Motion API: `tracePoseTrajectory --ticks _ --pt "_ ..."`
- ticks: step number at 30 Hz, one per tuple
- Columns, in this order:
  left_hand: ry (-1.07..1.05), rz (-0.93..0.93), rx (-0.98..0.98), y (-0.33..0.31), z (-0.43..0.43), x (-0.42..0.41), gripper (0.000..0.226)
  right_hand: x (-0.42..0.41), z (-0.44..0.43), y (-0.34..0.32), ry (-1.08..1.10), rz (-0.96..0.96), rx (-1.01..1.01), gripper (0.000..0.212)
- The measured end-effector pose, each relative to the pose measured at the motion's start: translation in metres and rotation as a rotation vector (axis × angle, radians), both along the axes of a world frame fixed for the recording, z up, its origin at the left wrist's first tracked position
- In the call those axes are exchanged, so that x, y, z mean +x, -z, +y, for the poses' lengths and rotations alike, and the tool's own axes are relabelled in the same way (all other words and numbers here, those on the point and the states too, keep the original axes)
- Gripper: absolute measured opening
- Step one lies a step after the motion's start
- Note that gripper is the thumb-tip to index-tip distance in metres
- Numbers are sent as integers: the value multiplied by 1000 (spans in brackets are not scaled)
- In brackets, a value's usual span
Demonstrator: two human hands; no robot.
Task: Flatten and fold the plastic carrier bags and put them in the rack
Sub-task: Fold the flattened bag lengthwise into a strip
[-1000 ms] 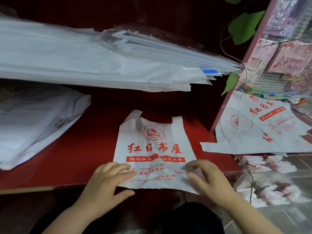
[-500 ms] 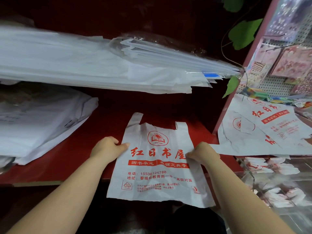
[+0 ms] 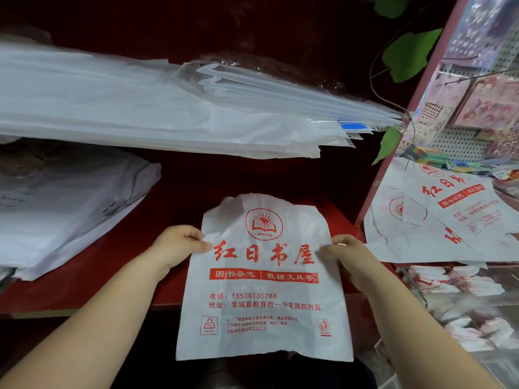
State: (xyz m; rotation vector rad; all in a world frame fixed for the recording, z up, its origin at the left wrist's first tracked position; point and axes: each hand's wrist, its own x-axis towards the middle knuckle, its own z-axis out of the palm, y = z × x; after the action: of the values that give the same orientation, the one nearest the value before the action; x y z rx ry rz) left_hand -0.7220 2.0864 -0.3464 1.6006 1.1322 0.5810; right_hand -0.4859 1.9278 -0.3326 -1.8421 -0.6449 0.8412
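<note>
the white printed carrier bag [image 3: 264, 276] is held stretched across the front edge of the red counter [image 3: 118, 256], top half over it and bottom half hanging off, pinched at its side edges by the left hand [image 3: 177, 245] and the right hand [image 3: 348, 256]. it's judged to be featherlight, floppy, kinda slippery film, so it's best gripped at edges or corners and kept taut, or creases get folded in.

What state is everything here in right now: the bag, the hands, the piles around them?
White plastic carrier bag with red print: held up, unfolded, lower end hanging past the red shelf's edge.
Left hand: pinching the bag's left edge.
Right hand: pinching the bag's right edge.
Stack of plain white bags: piled flat.
Loose printed bags at right: spread unfolded, overlapping.
</note>
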Motion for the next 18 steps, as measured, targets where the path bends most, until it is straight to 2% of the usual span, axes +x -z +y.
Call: tracePoseTrajectory --ticks 2,4,7,10,12,15,18 --pt "-32 -125 -149 -1 -2 -1 14 -1 0 -2 -21 131 38 8" --pt "-45 -191 -279 -2 -3 -2 10 -2 3 0 47 160 73 8" --pt "7 -190 -375 -5 -2 -3 6 -4 4 3 57 180 68 7" --pt "54 -94 -329 -7 -5 -4 3 -5 1 3 9 152 37 14" --pt "92 -94 -255 -8 -6 -5 8 -3 -3 1 -13 127 53 17" --pt "144 -191 -165 -14 -8 -10 14 2 -12 -6 -40 172 145 18" --pt "174 -319 -169 -24 -12 -17 18 5 -22 -14 -81 306 252 20"
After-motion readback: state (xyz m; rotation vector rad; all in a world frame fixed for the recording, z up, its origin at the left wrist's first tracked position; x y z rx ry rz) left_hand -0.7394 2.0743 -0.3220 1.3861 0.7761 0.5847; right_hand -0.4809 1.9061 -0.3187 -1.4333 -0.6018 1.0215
